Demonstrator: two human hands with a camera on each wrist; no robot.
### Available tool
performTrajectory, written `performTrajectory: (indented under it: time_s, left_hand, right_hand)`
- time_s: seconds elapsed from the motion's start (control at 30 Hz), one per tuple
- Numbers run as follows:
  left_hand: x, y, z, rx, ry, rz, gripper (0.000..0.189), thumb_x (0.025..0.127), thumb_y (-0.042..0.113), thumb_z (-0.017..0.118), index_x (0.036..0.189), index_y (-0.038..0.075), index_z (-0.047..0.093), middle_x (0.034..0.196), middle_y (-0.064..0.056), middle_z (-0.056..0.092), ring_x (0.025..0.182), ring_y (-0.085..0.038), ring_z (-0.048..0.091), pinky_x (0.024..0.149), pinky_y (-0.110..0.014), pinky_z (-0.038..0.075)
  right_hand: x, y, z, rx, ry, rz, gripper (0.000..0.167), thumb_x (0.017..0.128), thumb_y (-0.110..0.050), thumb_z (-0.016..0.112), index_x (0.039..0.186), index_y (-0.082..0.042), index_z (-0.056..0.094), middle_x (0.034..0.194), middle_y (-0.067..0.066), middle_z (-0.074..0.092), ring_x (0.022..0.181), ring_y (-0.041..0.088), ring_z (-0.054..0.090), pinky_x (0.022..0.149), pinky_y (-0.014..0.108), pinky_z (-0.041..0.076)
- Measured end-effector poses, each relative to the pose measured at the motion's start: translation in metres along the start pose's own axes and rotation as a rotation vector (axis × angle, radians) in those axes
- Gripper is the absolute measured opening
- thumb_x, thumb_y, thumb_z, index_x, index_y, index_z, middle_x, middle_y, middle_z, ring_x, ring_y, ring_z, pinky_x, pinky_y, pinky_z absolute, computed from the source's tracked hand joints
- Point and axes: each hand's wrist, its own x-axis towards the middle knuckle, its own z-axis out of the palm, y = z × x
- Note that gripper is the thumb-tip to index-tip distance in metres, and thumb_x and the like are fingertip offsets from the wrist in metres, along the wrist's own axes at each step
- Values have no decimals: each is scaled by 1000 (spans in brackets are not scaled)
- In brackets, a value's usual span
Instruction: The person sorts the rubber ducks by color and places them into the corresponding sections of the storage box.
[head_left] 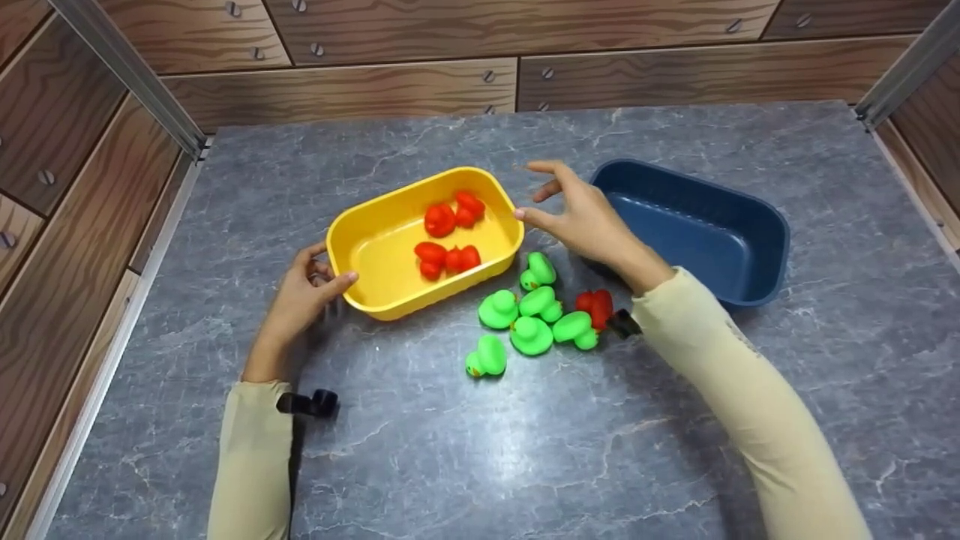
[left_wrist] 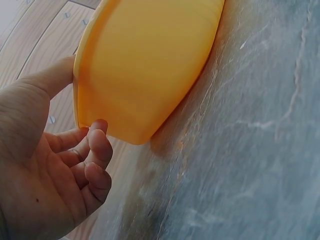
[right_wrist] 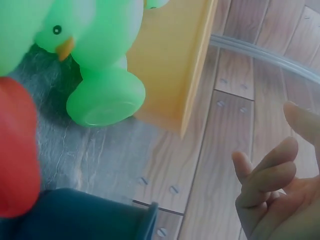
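A yellow plastic tub (head_left: 397, 296) with several red rubber ducks (head_left: 439, 220) inside stands left of the middle of the table. My left hand (head_left: 300, 292) grips the tub's left end, thumb over the rim and fingers outside; the left wrist view shows this hand (left_wrist: 55, 165) at the tub's wall (left_wrist: 145, 65). By the tub's right end is my right hand (head_left: 585, 214), its fingers loosely bent with nothing between them. In the right wrist view that hand (right_wrist: 280, 185) appears apart from the tub (right_wrist: 167, 65).
Several green rubber ducks (head_left: 531, 336) lie in front of the tub, with one red duck (head_left: 596, 307) beside them, near my right wrist. A dark blue tub (head_left: 765, 247) stands to the right, partly behind my right hand. Wood-patterned panels (head_left: 337, 94) border the grey marbled table (head_left: 420, 457).
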Motion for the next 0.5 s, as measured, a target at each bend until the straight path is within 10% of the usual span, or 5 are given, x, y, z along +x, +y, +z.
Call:
performTrajectory:
  time_s: [0.5]
  left_hand:
    - [0, 1, -1, 14, -12, -6, 76, 88, 32, 70, 146, 3, 31, 101, -5, 49, 77, -9, 48, 64, -17, 44]
  right_hand:
    - [-49, 6, -15, -32, -40, -132, 64, 90, -40, 66, 145, -22, 38, 120, 7, 60, 49, 13, 39, 52, 24, 39]
